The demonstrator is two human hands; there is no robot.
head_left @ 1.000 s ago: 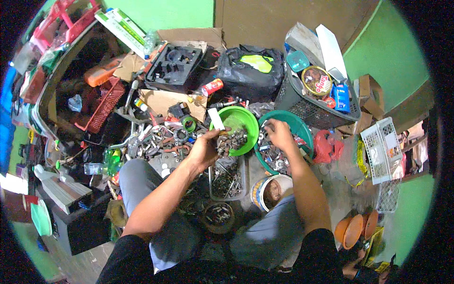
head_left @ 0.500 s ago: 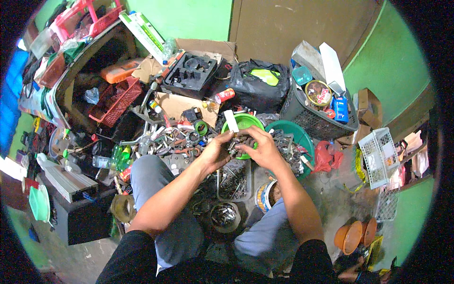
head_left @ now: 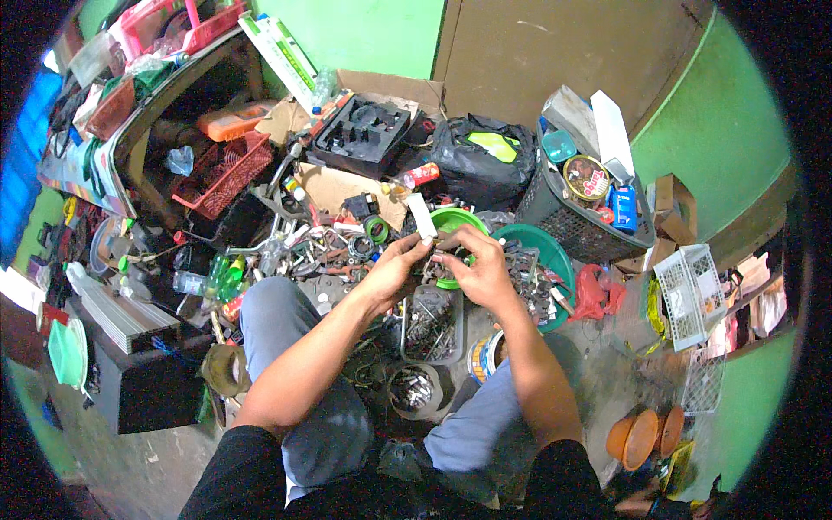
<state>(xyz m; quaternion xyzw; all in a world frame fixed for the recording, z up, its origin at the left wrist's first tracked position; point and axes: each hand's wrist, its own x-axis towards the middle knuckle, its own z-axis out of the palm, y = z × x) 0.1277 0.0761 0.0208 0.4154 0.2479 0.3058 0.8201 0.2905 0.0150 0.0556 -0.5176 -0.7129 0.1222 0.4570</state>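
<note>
Both hands have drawn together; left hand [head_left: 394, 270] and right hand [head_left: 479, 270] fingers pinch small metal parts [head_left: 436, 264].

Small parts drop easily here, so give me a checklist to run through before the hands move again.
1. Both hands on the clump of small metal parts: ok, left hand and right hand meet on it.
2. Clump held over a container: ok, above the clear tray.
3. Grip firm: cannot tell.
4. Green bowl within reach: ok, beside the right hand.
5. Floor around the knees free of clutter: not ok.
</note>
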